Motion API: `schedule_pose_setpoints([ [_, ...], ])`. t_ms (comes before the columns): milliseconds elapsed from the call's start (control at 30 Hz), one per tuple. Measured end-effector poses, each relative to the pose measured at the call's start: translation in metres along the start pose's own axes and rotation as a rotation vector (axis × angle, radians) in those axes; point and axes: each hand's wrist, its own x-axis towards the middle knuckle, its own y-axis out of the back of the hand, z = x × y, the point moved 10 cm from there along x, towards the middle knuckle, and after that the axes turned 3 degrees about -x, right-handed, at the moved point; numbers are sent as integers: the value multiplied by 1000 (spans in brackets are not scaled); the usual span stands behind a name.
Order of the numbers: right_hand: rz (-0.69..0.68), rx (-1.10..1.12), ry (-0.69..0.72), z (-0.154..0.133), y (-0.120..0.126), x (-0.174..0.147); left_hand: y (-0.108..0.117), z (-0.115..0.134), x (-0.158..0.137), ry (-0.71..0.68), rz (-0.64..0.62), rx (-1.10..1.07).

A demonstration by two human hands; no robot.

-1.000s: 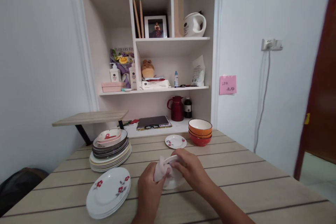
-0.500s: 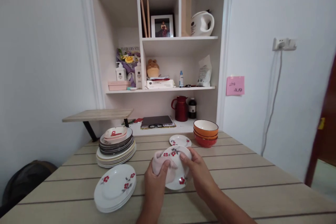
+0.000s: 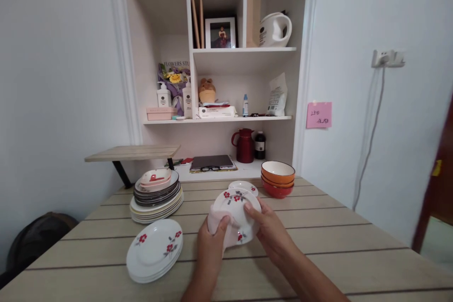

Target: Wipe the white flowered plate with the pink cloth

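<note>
Right hand (image 3: pixel 271 229): fingers grasp the flowered plate (image 3: pixel 244 219) at its right rim, thumb on top, presumably for steadiness. Left hand (image 3: pixel 211 240): fingers pinch a pale cloth (image 3: pixel 230 237) over the plate's left side, apparently for contact. Plate: tilted above the desk (image 3: pixel 318 255), centre. Near left: matching plates (image 3: pixel 152 250), stacked, likely saving space. Far right: nested bowls (image 3: pixel 278 180), likewise.

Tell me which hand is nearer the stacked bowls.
Right. The right hand is just in front of the bowls, gripping the right edge of the flowered plate. The left hand is farther left, holding the cloth against it.
</note>
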Motion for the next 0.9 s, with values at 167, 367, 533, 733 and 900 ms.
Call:
schedule_pose_setpoints([
  [167, 97, -439, 334, -44, 8, -4, -4, 13, -3, -76, -58, 145],
  [367, -40, -885, 578, -69, -17, -17, -15, 28, -10, -253, -178, 379],
  [533, -111, -1039, 457, -54, -20, -11, -12, 32, -10, -293, -160, 378],
  [733, -94, -938, 345, -43, -14, -5, 6, 38, -4, -384, 3, 154],
  [900, -62, -919, 319, -39, -10, -3, 9, 48, -7, -496, 36, 233],
])
